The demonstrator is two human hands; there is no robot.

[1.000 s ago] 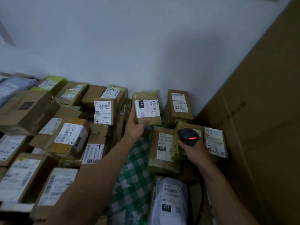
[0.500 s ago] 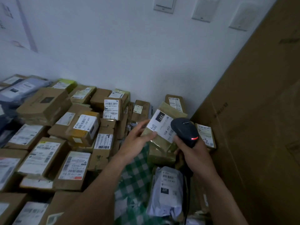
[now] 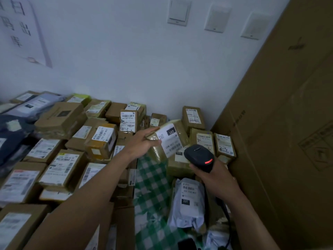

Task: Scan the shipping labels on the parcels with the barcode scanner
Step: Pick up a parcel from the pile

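My left hand [image 3: 142,142] grips a small brown taped parcel [image 3: 169,139] by its left end and holds it tilted above the pile. Its white shipping label [image 3: 168,140], marked 231, faces up. My right hand [image 3: 216,177] holds the black barcode scanner [image 3: 199,156] by the handle just right of and below the parcel. A red light glows on the scanner's back. Its head points toward the label and touches or nearly touches the parcel's lower right corner. The scanner's cable [image 3: 226,212] hangs down along my right forearm.
Many labelled cardboard parcels [image 3: 61,165] crowd the left and back. A white poly mailer [image 3: 189,201] lies on a green checked cloth [image 3: 153,186] between my arms. A large upright cardboard sheet [image 3: 281,123] walls off the right. The white wall behind carries three switch plates [image 3: 178,12].
My left hand lifted the parcel from the back row and brought it toward the scanner, tilting the label up. My right hand raised the scanner to it. The camera tilted upward.
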